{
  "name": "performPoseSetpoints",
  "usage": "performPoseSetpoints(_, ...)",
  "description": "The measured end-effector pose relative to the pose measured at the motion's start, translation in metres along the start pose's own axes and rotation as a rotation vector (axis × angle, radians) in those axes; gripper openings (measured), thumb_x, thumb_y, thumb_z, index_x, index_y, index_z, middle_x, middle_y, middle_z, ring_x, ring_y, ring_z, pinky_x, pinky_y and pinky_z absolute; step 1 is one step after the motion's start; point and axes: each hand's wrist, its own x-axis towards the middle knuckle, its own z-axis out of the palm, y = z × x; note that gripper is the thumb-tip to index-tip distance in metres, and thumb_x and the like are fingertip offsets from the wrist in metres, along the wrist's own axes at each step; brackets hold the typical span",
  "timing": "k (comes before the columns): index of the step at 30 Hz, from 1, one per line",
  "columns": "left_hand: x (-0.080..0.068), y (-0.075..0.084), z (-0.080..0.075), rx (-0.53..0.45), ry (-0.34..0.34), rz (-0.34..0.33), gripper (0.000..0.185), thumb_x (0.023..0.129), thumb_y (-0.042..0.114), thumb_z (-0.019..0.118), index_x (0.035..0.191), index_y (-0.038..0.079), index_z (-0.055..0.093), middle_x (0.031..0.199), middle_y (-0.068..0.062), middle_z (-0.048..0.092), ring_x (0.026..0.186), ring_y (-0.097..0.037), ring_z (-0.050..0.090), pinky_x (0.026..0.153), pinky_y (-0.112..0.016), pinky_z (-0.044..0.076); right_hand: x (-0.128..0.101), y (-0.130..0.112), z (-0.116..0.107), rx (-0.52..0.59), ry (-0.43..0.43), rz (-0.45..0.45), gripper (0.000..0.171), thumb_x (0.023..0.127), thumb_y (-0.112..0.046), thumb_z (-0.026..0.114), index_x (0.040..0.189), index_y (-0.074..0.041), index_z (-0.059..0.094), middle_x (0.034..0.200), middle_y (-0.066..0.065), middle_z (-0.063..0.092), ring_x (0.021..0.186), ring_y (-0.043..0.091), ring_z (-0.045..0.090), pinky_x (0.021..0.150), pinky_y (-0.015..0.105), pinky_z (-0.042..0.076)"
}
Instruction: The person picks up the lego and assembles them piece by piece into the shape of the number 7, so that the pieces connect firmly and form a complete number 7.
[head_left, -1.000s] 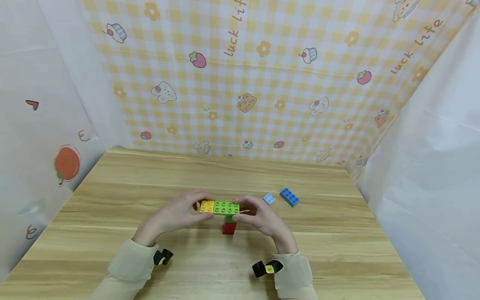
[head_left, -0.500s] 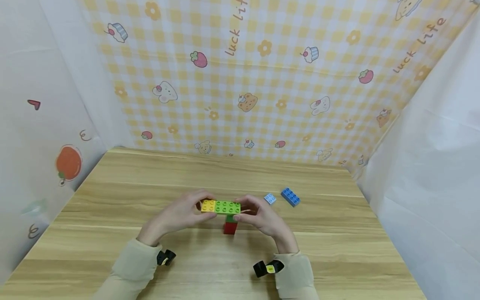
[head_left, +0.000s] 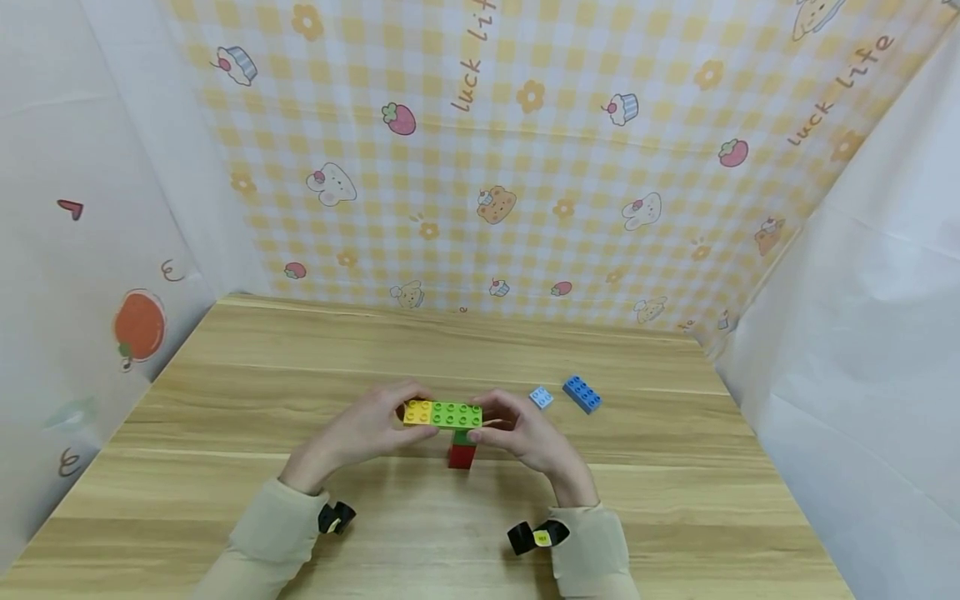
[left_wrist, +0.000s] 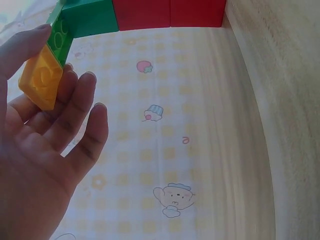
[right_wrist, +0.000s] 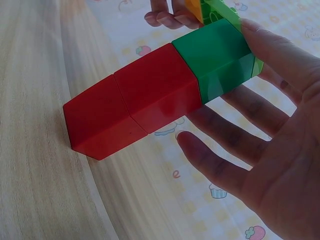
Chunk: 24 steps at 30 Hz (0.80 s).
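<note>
The step in hand appears to be aligning or seating the yellow two-by-two brick (head_left: 417, 412) at the left end of the lime-green two-by-four brick (head_left: 457, 415). The two lie end to end, their studded tops roughly level; whether anything locks them together cannot be told. The lime-green brick caps an upright column standing on the desk (head_left: 390, 550): a dark green brick (right_wrist: 215, 55) directly under it, then an upper red brick (right_wrist: 157, 87) and a lower red brick (right_wrist: 102, 117). The yellow end overhangs to the left, with nothing beneath it.

The left hand (head_left: 360, 429) has thumb and fingers clamped on the yellow brick from its near and far sides. The right hand (head_left: 521, 437) pinches the right end of the lime-green brick the same way.

The next move seems to call for a steady right-hand hold while the left checks the seam; pushing down on the unsupported end could tip the column. A light blue brick (head_left: 542, 397) and a blue brick (head_left: 582, 394) lie loose beyond the right hand.

Compared with a second ago, little differs: the left hand sits slightly further right, its thumb now reaching past the seam, while the bricks keep their arrangement.
</note>
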Motion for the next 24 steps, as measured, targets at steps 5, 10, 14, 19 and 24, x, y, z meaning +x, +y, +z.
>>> performPoseSetpoints(5,0.001,-0.001,0.001,-0.014,0.002,-0.002,0.034,0.090,0.033,0.073,0.115,0.012,0.064,0.095,0.008,0.060,0.079,-0.009,0.054,0.067,-0.026,0.048,0.000,-0.001,0.000,0.001,0.001,-0.007,0.034,0.090,0.004,0.067,0.122,0.006,0.059,0.115,0.019,0.061,0.105,0.043,0.059,0.087,0.043,0.051)
performPoseSetpoints(10,0.001,-0.001,0.001,-0.019,0.005,0.001,0.033,0.089,0.032,0.073,0.114,0.011,0.064,0.096,0.008,0.060,0.079,-0.009,0.054,0.067,-0.026,0.048,0.001,0.000,-0.001,0.001,-0.005,-0.016,0.034,0.089,0.005,0.067,0.122,0.005,0.059,0.115,0.019,0.062,0.105,0.044,0.059,0.087,0.042,0.051)
performPoseSetpoints(14,0.001,-0.001,0.001,-0.023,0.014,0.012,0.032,0.089,0.032,0.074,0.113,0.013,0.064,0.095,0.009,0.060,0.078,-0.009,0.054,0.066,-0.026,0.048,0.003,0.013,-0.003,-0.004,-0.009,-0.004,0.036,0.089,0.005,0.067,0.123,0.003,0.059,0.117,0.017,0.061,0.107,0.041,0.059,0.087,0.043,0.051)
performPoseSetpoints(19,0.000,-0.001,0.001,-0.021,0.026,0.025,0.030,0.088,0.032,0.075,0.111,0.015,0.064,0.094,0.010,0.060,0.077,-0.008,0.055,0.065,-0.026,0.049,0.004,0.026,-0.005,-0.009,-0.014,0.005,0.038,0.089,0.002,0.068,0.126,-0.001,0.059,0.120,0.013,0.062,0.108,0.037,0.059,0.088,0.044,0.051)
performPoseSetpoints(24,0.001,-0.002,0.002,-0.023,0.030,0.030,0.029,0.088,0.030,0.075,0.110,0.016,0.064,0.094,0.010,0.060,0.077,-0.008,0.055,0.065,-0.026,0.049,0.004,0.027,-0.007,-0.022,-0.017,-0.022,0.038,0.090,-0.004,0.070,0.127,-0.005,0.060,0.119,0.009,0.063,0.108,0.034,0.059,0.090,0.050,0.048)
